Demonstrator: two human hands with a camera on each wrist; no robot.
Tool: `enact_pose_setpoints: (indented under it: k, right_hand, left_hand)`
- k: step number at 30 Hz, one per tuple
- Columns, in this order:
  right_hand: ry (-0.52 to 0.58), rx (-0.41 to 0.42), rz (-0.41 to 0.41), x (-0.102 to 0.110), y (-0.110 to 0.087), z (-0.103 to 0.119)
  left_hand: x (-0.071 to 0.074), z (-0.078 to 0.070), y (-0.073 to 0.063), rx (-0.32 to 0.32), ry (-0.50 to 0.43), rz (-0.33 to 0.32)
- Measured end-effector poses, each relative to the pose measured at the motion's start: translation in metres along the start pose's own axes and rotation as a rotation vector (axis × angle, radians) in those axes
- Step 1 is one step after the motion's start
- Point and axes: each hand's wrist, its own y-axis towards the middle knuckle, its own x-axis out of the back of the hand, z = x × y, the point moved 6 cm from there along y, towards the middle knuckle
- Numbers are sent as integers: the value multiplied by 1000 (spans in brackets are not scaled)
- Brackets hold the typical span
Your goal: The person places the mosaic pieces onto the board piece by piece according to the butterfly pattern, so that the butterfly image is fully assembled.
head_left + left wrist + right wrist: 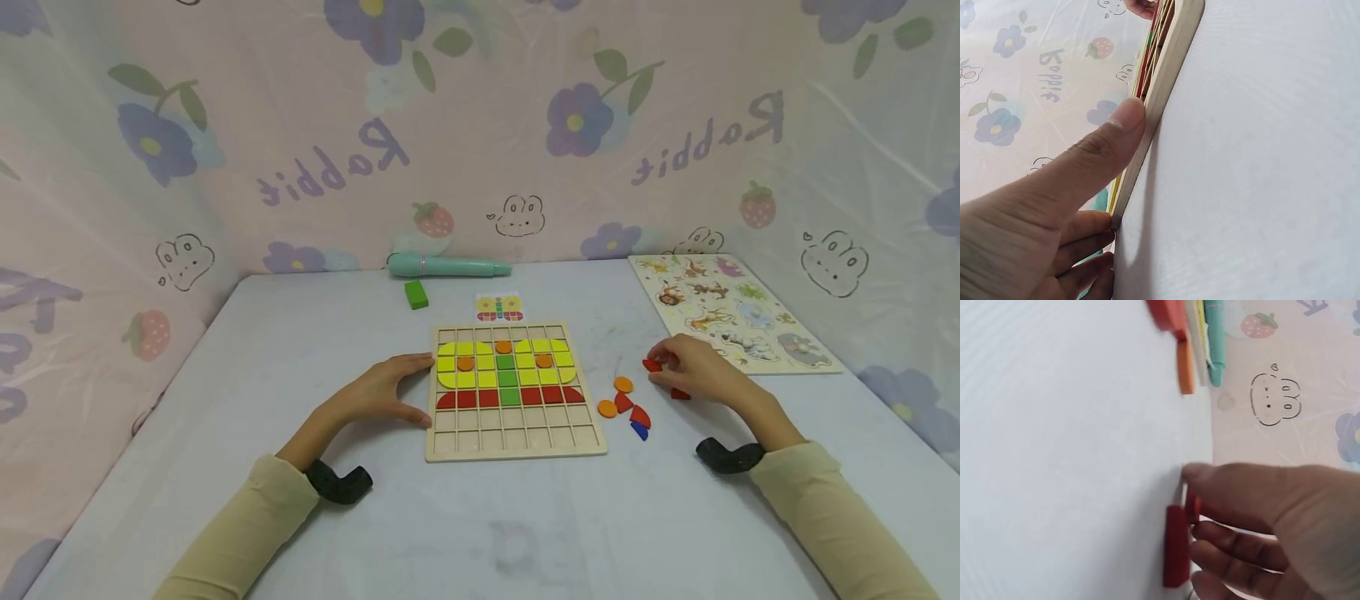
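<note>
A square wooden grid board lies on the table, with yellow, red, green and orange pieces set in a butterfly shape. My left hand is at the board's left edge, thumb and fingers spread and fairly straight along it; the left wrist view shows the thumb against the rim. Right of the board, my right hand pinches a red piece between thumb and fingers, low over the table. Another red piece lies beneath that hand, partly hidden; in the right wrist view this red piece is beside the fingers.
Loose orange discs, red pieces and a blue piece lie between board and right hand. Behind the board are a butterfly picture card, a green block and a teal pen-shaped object. An animal puzzle board lies back right.
</note>
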Motion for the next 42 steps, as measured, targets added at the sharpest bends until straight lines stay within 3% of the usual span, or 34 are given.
enact_pose_setpoints:
  k: [7, 22, 27, 34, 42]
  right_hand:
    - [36, 60, 27, 1, -3, 1]
    - [42, 159, -2, 0, -2, 5]
    - [125, 293, -9, -3, -2, 37]
    - [237, 502, 140, -23, -6, 96]
    - [248, 563, 182, -39, -8, 109]
  left_hand:
    - [-1, 0, 1, 6, 7, 1]
    - [1, -1, 1, -11, 6, 2]
    - [0, -1, 1, -12, 4, 1]
    - [1, -2, 1, -11, -1, -1]
    - [0, 0, 1, -6, -2, 2]
